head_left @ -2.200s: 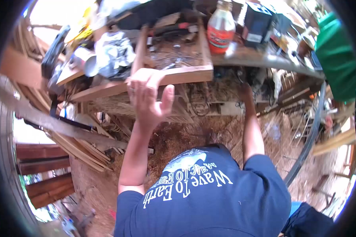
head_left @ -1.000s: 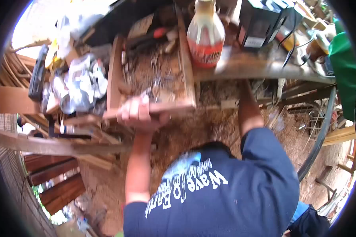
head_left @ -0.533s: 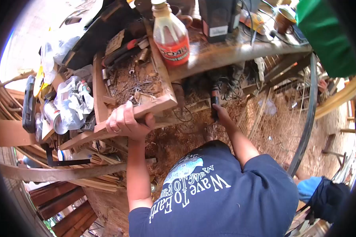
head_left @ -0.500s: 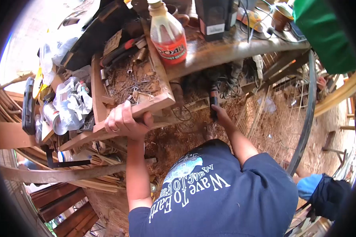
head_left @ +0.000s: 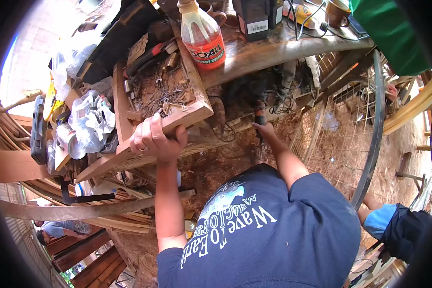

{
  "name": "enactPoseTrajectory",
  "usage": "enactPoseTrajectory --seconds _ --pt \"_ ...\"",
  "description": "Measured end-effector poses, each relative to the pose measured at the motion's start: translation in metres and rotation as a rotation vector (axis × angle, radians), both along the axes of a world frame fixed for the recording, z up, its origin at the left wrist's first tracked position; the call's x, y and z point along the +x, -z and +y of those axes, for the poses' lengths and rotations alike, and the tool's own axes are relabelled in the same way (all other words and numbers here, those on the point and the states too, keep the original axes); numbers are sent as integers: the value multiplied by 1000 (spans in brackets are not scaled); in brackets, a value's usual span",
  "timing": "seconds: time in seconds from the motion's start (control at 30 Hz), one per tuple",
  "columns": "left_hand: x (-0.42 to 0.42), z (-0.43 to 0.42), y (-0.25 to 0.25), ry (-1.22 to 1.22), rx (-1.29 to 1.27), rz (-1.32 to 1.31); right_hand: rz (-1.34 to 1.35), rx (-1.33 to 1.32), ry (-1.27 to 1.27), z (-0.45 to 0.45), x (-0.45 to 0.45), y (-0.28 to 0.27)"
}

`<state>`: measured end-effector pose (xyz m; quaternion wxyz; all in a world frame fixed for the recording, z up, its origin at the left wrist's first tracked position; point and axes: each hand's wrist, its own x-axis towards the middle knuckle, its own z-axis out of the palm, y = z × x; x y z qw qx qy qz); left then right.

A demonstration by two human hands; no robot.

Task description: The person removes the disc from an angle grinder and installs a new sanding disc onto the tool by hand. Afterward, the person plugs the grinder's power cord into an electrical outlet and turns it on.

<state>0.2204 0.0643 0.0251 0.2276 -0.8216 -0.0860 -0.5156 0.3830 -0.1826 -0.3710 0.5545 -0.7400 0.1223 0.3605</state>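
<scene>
My left hand [head_left: 159,138] is wrapped over the front rail of a wooden tray [head_left: 192,114], a ring on one finger. Inside the tray lie loose nails, screws and metal bits [head_left: 170,93]. Under the bench edge, my right hand [head_left: 264,129] is closed around a dark, slim tool [head_left: 259,114] with an orange band. The tool's far end is lost in shadow, and its exact kind is unclear. Beside it are tangled dark cords [head_left: 277,102]. A contact cement bottle [head_left: 204,41] stands on the bench above the tray.
On the wooden bench [head_left: 293,50] are a black box [head_left: 255,24] and a mug [head_left: 338,13]. A curved metal bar [head_left: 373,134] and wire mesh [head_left: 341,144] lie right. Plastic bags [head_left: 89,120] hang left. Another person [head_left: 393,225] is at lower right.
The view has shifted slightly, and a person appears at lower left. My right hand is a little higher in view with the tool. My left hand keeps its hold on the tray rail.
</scene>
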Motion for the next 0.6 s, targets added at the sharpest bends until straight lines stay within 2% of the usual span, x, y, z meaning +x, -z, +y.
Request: enactPoseTrajectory --seconds 0.03,0.13,0.23,0.3,0.33,0.37,0.4,0.43,0.47,0.5,0.53,0.6 --pt "0 0 1 -1 -2 0 -17 -38 -20 3 4 11" --pt "-1 -1 0 -3 -17 8 -183 -299 -173 6 9 -28" --pt "-3 -1 -3 -2 -37 23 -180 -350 -299 17 27 -35" --pt "-3 -2 0 -21 -34 16 -434 -194 -293 18 34 -23" --pt "-2 -1 6 2 -48 -13 -488 -230 -347 19 32 -47" --pt "-3 1 10 7 -52 -46 -506 -191 -486 18 53 10" --pt "-5 -1 8 -24 -75 15 -658 -462 -589 19 39 -55" --pt "-8 -3 7 -68 -101 71 -644 -351 -573 16 55 -10" --pt "-10 -2 14 -62 -180 136 -801 -251 -616 11 70 34" --pt "-11 -1 20 -45 -269 200 -686 -272 -614 11 63 -2" --pt "-9 -1 12 -7 -192 88 -596 -291 -489 9 69 31" --pt "-10 -4 -2 28 -93 -36 -310 -350 -525 13 53 -37"
